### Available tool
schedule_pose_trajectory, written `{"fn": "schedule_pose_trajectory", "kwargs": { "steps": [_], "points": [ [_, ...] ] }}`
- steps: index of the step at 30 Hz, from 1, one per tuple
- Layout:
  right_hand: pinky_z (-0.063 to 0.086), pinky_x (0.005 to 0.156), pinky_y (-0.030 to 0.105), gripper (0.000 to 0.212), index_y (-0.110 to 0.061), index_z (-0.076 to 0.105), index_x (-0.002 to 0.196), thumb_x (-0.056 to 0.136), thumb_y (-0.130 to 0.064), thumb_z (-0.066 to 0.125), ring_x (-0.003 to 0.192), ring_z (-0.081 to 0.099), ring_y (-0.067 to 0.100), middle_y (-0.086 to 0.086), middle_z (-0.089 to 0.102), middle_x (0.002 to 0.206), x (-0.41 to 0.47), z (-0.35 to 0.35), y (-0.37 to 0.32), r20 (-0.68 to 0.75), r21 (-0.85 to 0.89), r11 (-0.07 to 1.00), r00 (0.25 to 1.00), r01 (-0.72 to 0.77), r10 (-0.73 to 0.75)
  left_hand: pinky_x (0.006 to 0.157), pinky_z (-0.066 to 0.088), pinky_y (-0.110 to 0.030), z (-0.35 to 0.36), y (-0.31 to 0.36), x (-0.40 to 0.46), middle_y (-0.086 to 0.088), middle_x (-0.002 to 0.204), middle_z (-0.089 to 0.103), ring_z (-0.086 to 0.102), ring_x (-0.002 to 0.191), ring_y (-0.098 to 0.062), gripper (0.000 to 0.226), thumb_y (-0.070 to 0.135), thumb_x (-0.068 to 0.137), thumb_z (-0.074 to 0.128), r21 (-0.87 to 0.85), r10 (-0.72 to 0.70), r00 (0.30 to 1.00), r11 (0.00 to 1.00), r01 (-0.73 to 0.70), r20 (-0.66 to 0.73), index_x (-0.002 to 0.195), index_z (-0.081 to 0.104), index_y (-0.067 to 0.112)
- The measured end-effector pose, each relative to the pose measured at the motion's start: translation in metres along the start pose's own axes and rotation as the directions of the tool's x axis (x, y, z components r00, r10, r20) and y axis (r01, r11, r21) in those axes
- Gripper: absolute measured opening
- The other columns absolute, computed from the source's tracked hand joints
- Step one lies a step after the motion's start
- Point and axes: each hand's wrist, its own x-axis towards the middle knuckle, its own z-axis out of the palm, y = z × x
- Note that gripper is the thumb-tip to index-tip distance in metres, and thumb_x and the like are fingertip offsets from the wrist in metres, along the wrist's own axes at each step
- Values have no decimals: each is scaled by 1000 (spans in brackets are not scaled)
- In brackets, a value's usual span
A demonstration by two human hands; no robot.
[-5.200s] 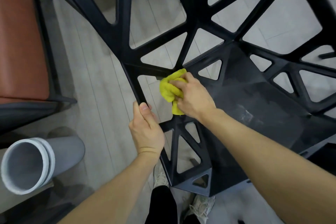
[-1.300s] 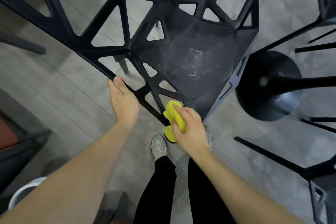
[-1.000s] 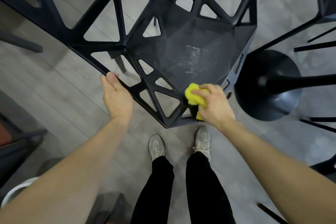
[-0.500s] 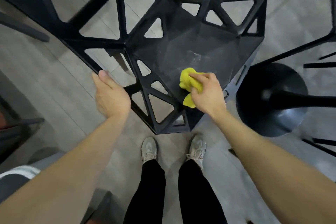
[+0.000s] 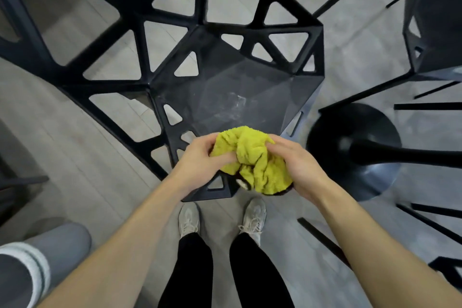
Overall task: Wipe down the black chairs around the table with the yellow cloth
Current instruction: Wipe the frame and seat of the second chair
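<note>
I see both hands bunching the yellow cloth (image 5: 252, 160) above the chair's near edge: left hand (image 5: 200, 161) grips its left side, right hand (image 5: 297, 165) grips its right. Beyond, black lattice chair (image 5: 225, 87), seat smudged; round table base (image 5: 355, 150) to its right.

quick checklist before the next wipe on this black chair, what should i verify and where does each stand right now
1. Yellow cloth in hand: ok, both the left hand and the right hand have a grip on it.
2. Cloth ready as a wiping pad: not ok, it is bunched up between the hands, off the seat.
3. Black chair steadied: not ok, neither hand is on its frame.
4. Seat clean: not ok, pale smears show on the seat panel.
5. Footing: ok, both shoes are flat on the floor at the chair's near corner.
6. Underside of the struts clean: cannot tell, hidden from this view.
</note>
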Motion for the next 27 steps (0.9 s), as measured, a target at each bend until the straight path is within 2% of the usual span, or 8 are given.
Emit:
{"fn": "schedule_pose_trajectory", "kwargs": {
  "steps": [3,7,10,14,18,20,24,27],
  "points": [
    [40,121,52,40,-39,71,132,98,-48,54,134,62,16,-9,70,138,-5,-5,-7,-25,-120,991,998,51,-54,80,56,-27,11,26,-2,3,87,79,69,80,-8,11,13,93,79,93,28,993,996,-17,-114,96,79,23],
    [42,119,42,75,-40,61,143,83,-85,61,137,55,7,-13,60,145,-22,-5,-16,-6,-277,949,988,149,-157,64,46,-17,22,67,-2,13,71,65,58,68,-4,8,12,94,72,184,82,986,981,-54,-147,89,73,18],
    [44,108,23,81,-38,49,152,81,-64,79,127,53,-2,-15,53,139,-30,-5,-24,-75,-567,790,940,234,-332,67,48,-18,20,91,3,9,76,71,62,72,-5,9,14,95,71,181,90,981,982,-58,-173,91,76,21],
    [58,94,43,54,-40,50,131,86,-45,79,106,68,11,-14,69,118,-23,-7,-40,-244,-512,843,912,169,-331,65,50,-12,6,120,18,7,85,79,69,76,-2,8,20,94,75,247,108,978,967,-62,-176,92,81,25],
    [56,96,43,36,-35,58,118,89,-26,76,104,65,4,-13,68,112,-9,-4,-66,-341,-561,809,842,174,-418,66,50,-21,-12,148,35,1,81,76,65,71,-8,6,23,92,77,387,170,982,913,-124,-84,87,80,24],
    [54,102,37,42,-33,56,127,91,-24,76,106,62,-4,-14,66,117,-5,1,-78,-351,-522,833,845,182,-404,64,49,-18,-24,164,40,5,76,74,61,68,-3,4,23,92,79,409,217,976,893,-187,-27,89,79,24],
    [49,102,23,100,-34,32,158,77,-41,91,119,60,-1,-16,60,133,-6,28,-106,-253,-410,889,911,204,-326,64,49,-14,-49,198,38,2,78,74,62,68,-3,7,15,90,80,410,284,957,867,-284,61,91,78,22],
    [50,92,27,88,-33,42,154,80,-35,90,114,60,4,-16,64,132,3,58,-123,-334,-510,847,873,150,-356,66,50,-16,-68,222,32,6,73,69,61,67,-3,12,8,89,82,421,304,940,841,-341,154,92,77,18]
  ]
}}
